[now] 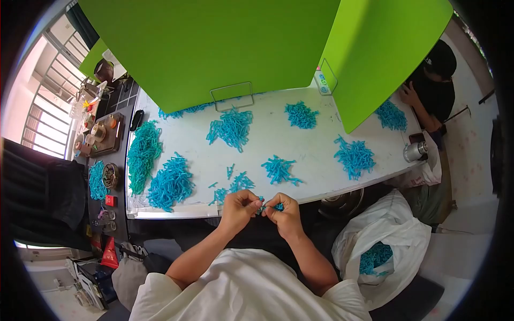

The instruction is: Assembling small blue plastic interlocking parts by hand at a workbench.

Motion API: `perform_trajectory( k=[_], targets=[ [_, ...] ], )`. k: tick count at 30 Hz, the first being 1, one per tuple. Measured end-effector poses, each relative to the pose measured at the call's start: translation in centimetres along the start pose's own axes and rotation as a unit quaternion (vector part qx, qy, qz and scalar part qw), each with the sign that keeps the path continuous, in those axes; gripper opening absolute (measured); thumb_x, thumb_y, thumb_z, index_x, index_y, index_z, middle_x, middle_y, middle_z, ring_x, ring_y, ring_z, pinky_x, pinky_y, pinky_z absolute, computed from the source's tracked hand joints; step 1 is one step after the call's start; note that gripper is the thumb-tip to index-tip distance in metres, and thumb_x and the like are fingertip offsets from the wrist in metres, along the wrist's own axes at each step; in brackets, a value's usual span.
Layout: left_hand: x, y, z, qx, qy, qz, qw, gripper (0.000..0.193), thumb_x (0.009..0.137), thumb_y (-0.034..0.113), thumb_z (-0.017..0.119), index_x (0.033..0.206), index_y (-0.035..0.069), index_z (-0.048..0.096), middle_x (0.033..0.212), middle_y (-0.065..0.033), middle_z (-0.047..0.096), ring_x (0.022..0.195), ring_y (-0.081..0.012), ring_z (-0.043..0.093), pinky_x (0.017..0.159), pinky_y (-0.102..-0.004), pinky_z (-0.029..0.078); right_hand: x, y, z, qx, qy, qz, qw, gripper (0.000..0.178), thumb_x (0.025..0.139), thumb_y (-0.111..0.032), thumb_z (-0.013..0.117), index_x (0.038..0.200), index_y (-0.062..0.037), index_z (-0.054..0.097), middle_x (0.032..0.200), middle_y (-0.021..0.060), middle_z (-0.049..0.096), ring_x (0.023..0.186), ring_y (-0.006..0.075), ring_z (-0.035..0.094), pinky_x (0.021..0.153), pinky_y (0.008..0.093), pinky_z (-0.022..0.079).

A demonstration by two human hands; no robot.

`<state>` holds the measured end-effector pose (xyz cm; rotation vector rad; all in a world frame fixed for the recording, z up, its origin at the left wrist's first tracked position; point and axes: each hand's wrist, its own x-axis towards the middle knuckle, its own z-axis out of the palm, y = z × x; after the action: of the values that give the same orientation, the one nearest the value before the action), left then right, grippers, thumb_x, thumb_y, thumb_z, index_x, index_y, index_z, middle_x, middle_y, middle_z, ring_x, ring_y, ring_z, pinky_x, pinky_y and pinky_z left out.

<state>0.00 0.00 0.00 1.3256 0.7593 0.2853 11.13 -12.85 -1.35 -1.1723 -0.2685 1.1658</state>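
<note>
At the table's near edge my left hand [239,212] and my right hand [284,215] meet, thumbs and fingers pinched close together. Between them shows a small blue strip [261,199], too small to make out in detail; both hands seem to grip it. More blue strips [279,206] poke out of my right hand's curled fingers. Just beyond my left hand lies a loose scatter of blue strips [241,182]. A small pile of blue strips [280,169] sits past my right hand.
Further piles of blue strips [170,183] and a greener pile [144,155] lie on the white table [313,147]. Green partition boards [214,48] stand at the back. A white sack [399,224] holding strips is at my right. Someone in black [440,88] sits beyond the right board.
</note>
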Motion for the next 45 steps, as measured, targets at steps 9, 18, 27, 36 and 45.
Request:
perform_trajectory(
  k=[9,18,27,36,45],
  targets=[
    [0.6,0.3,1.3,0.087,-0.005,0.035,0.996,0.011,0.088,0.000,0.070,0.078,0.000,0.064,0.069,-0.0022,0.065,0.060,-0.0073,0.058,0.053,-0.0220,0.045,1.4,-1.6,-1.1,0.044,-0.034,0.060,0.997,0.012,0.082,0.007,0.064,0.081,-0.0022,0.057,0.073,0.0101,0.065,0.050,0.0054,0.045,0.046,0.0203,0.031],
    [5.4,-0.1,4.9,0.225,0.087,0.094,0.966,0.013,0.083,0.011,0.076,0.084,-0.001,0.071,0.067,-0.0074,0.068,0.059,-0.0121,0.063,0.053,-0.0285,0.046,-0.6,1.5,-5.4,0.196,0.175,0.007,0.965,0.022,0.097,-0.023,0.062,0.096,-0.0015,0.060,0.087,0.0105,0.065,0.064,0.0118,0.054,0.054,0.0233,0.041],
    [7.7,0.5,5.9,0.264,0.099,0.138,0.950,0.020,0.080,0.016,0.077,0.091,0.000,0.073,0.073,-0.0124,0.071,0.063,-0.0196,0.068,0.059,-0.0313,0.051,-2.0,1.7,-5.8,0.335,0.161,0.057,0.926,0.045,0.105,-0.036,0.043,0.111,0.0059,0.059,0.102,0.0186,0.063,0.095,0.0306,0.065,0.092,0.0428,0.056],
    [5.7,1.9,5.4,0.421,0.145,0.287,0.848,0.013,0.077,0.012,0.076,0.090,0.007,0.074,0.085,-0.0113,0.067,0.073,-0.0289,0.068,0.062,-0.0372,0.053,-1.9,0.8,-3.5,0.340,0.119,0.061,0.931,0.057,0.107,-0.040,0.033,0.120,0.0113,0.054,0.111,0.0226,0.063,0.105,0.0338,0.064,0.098,0.0466,0.054],
    [0.9,0.9,1.9,0.399,0.010,0.309,0.863,0.019,0.068,0.006,0.078,0.086,0.012,0.074,0.086,-0.0075,0.062,0.077,-0.0271,0.065,0.063,-0.0364,0.052,-0.9,1.5,0.0,0.261,0.083,0.063,0.960,0.051,0.106,-0.041,0.041,0.117,0.0055,0.059,0.108,0.0134,0.065,0.100,0.0244,0.066,0.091,0.0424,0.057]
  ],
)
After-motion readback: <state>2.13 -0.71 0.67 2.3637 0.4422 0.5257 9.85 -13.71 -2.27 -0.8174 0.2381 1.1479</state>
